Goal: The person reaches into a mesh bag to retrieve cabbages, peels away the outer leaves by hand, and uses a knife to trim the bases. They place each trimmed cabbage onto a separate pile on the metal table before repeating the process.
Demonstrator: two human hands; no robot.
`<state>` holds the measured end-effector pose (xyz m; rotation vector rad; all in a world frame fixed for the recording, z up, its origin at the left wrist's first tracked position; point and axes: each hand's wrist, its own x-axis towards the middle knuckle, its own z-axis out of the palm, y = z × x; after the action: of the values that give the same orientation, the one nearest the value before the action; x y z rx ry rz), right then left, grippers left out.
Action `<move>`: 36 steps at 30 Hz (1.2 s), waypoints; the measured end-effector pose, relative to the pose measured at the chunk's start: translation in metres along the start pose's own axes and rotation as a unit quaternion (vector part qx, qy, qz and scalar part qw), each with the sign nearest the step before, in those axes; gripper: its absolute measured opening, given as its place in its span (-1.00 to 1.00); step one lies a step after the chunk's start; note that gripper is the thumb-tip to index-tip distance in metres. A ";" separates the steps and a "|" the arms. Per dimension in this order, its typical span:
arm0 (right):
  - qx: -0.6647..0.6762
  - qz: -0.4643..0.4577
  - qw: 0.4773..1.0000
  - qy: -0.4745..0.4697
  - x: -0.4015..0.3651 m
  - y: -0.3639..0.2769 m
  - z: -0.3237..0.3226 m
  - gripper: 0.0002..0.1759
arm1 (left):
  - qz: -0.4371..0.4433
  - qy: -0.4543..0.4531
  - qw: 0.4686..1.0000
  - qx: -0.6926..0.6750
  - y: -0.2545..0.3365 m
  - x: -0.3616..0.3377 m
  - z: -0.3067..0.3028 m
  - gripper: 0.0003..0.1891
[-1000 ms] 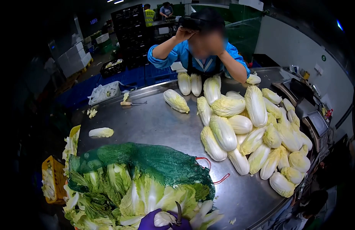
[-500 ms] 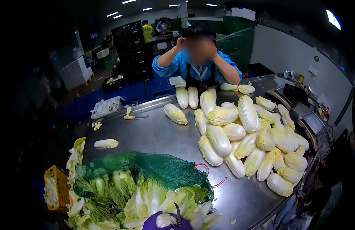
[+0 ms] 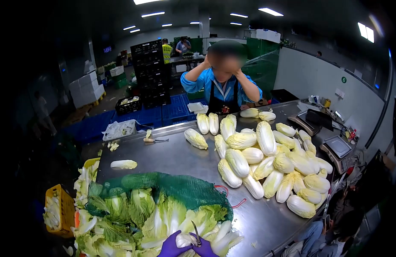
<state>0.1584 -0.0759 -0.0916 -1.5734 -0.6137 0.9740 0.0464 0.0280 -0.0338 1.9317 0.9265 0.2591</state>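
Change: since a second ago the head view has tilted up, so more ceiling lights show and everything sits lower in the picture; the co-worker's hands have gone from the cap brim to the sides of the head; both gloved hands have stayed at the bottom edge.
Far left: a yellow plastic crate (image 3: pixel 61 210) with pale leaves in it stands below the surface's edge.
Left hand: the purple-gloved left hand (image 3: pixel 171 247) is low at the bottom edge, fingers curled round a white cabbage base (image 3: pixel 183 240).
Right hand: the purple-gloved right hand (image 3: pixel 205 249), just beside the left and mostly cut off by the frame, is closed on a small dark-bladed knife (image 3: pixel 195 234); the blade points up beside the base.
Cabbage heap: the base lies at the near side of a heap of untrimmed leafy green cabbages (image 3: pixel 155 218), half covered by a green mesh net sack (image 3: pixel 176 188).
Surface: on the stainless steel surface (image 3: pixel 172 156) lie a lone pale cabbage piece (image 3: pixel 124 164) and, to the right, a pile of trimmed pale yellow napa cabbages (image 3: pixel 266 167).
Co-worker: a person in a blue shirt and black apron (image 3: pixel 223 92) stands across the surface, elbows raised.
Right edge: grey weighing scales (image 3: pixel 337 147).
Room: blue plastic pallets (image 3: pixel 172 109), a stack of black crates (image 3: pixel 151 73), white wall at right.
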 end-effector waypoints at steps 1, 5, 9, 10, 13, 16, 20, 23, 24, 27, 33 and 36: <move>-0.003 0.002 1.000 0.000 -0.002 0.000 -0.002 -0.47 | 0.027 0.001 1.000 0.003 -0.004 0.000 0.001 -0.16; -0.069 -0.080 0.994 -0.010 -0.009 0.022 -0.002 -0.40 | 0.101 0.005 0.995 0.006 -0.011 -0.017 0.004 -0.17; -0.065 -0.173 0.983 -0.015 -0.021 0.010 -0.002 -0.39 | 0.130 0.062 0.989 0.036 0.003 -0.040 -0.004 -0.13; -0.057 -0.165 0.984 -0.022 -0.026 0.002 -0.002 -0.38 | 0.130 0.060 0.989 0.035 0.003 -0.045 -0.006 -0.13; -0.087 -0.152 0.984 -0.025 -0.028 0.006 0.004 -0.38 | 0.140 0.059 0.988 0.015 -0.006 -0.054 -0.009 -0.12; -0.097 -0.152 0.983 -0.017 -0.034 -0.001 0.008 -0.39 | 0.155 0.065 0.986 -0.007 -0.011 -0.057 -0.010 -0.11; -0.096 -0.172 0.980 -0.006 -0.037 -0.005 0.011 -0.41 | 0.163 0.068 0.984 -0.004 -0.010 -0.063 -0.013 -0.10; -0.097 -0.158 0.983 -0.001 -0.038 -0.002 0.011 -0.39 | 0.177 0.060 0.982 0.000 -0.016 -0.060 -0.012 -0.10; -0.090 -0.155 0.984 0.003 -0.038 0.001 0.012 -0.39 | 0.179 0.057 0.982 0.008 -0.016 -0.060 -0.012 -0.09; -0.131 -0.155 0.979 0.022 -0.040 0.002 0.013 -0.40 | 0.185 0.054 0.981 0.014 -0.014 -0.062 -0.012 -0.08; -0.145 -0.184 0.972 0.029 -0.049 -0.003 0.015 -0.42 | 0.199 0.057 0.978 -0.002 -0.017 -0.066 -0.013 -0.09; -0.090 -0.211 0.972 0.049 -0.053 -0.005 0.020 -0.44 | 0.192 0.097 0.976 0.016 -0.017 -0.074 -0.014 -0.07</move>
<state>0.1141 -0.1067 -0.0734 -1.5507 -0.9411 0.5306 -0.0201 -0.0097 -0.0264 2.1351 0.6761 0.6721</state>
